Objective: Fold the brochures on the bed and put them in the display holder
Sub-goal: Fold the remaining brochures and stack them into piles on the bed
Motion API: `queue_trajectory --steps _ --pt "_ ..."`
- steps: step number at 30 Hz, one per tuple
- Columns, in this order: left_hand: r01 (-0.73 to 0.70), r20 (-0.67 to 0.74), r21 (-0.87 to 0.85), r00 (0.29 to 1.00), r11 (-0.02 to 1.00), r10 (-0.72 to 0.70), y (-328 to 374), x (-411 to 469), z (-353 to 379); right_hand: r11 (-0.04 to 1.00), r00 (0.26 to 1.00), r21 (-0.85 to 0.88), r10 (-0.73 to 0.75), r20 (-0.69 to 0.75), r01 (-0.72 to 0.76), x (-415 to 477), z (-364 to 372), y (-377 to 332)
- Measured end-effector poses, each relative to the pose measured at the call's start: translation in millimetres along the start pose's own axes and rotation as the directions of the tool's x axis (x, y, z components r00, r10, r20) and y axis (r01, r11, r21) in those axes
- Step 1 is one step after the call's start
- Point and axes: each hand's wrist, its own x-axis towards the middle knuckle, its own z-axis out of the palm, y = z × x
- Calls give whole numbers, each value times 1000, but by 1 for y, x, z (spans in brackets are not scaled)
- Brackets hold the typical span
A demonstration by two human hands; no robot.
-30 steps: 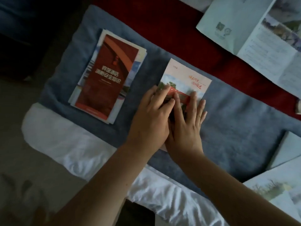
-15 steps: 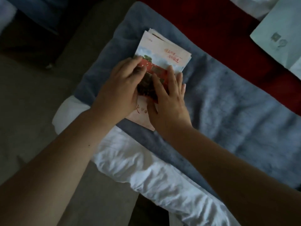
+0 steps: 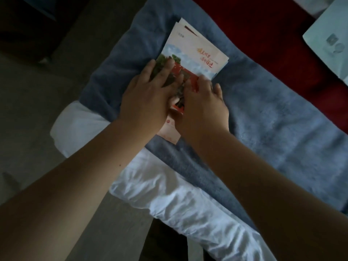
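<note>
Pressing our left hand (image 3: 148, 95) and right hand (image 3: 203, 106) flat, fingers spread, grasping nothing, on the folded brochure (image 3: 192, 59); it lies atop the stack on the blue towel (image 3: 263, 110), likely to square edges; holder unseen

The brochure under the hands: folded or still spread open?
Folded. The brochure lies as one narrow panel, cover up, on a stack, both hands flat on it.
</note>
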Motion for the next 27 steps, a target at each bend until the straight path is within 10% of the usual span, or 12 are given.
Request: queue_trajectory --steps 14,20,27 --pt "35 107 145 993 989 -51 24 14 -6 996 990 87 -18 139 6 8 -10 2" --pt "106 51 148 992 983 -115 41 17 8 964 964 34 -264 5 264 -35 13 73" --pt "-164 -122 2 979 986 163 172 -4 27 990 978 30 -131 -160 137 -109 26 182"
